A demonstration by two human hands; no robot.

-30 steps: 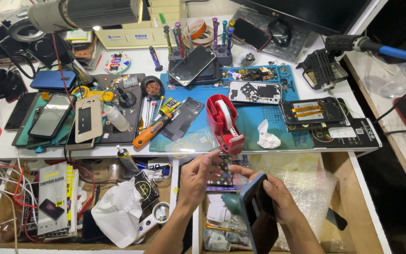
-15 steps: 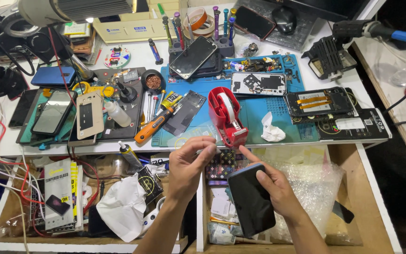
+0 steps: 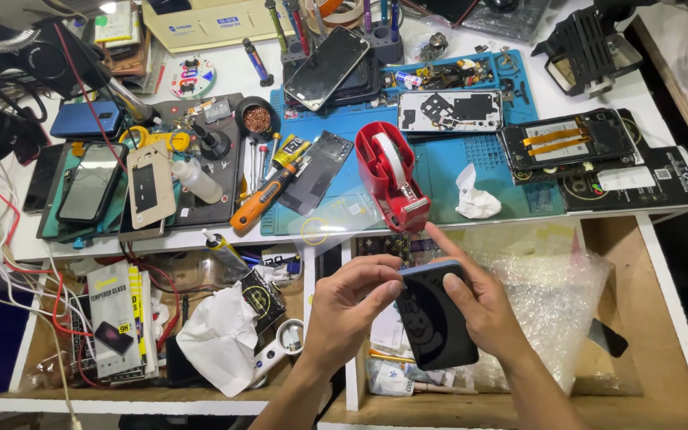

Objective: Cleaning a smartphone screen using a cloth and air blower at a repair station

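Above the open drawers, just under the bench edge, you hold the dark phone [image 3: 435,318] between both hands: your right hand [image 3: 483,306] cradles it with fingers wrapped round its side and the forefinger stretched out, while your left hand [image 3: 352,306] pinches its top corner between thumb and fingertips. That corner pinch is slight, so a slip could drop the phone into the cluttered drawer below, and the red tape dispenser [image 3: 392,179] sits just beyond your fingers at the bench rim. Freer room lies rightwards over the bubble wrap [image 3: 559,295]
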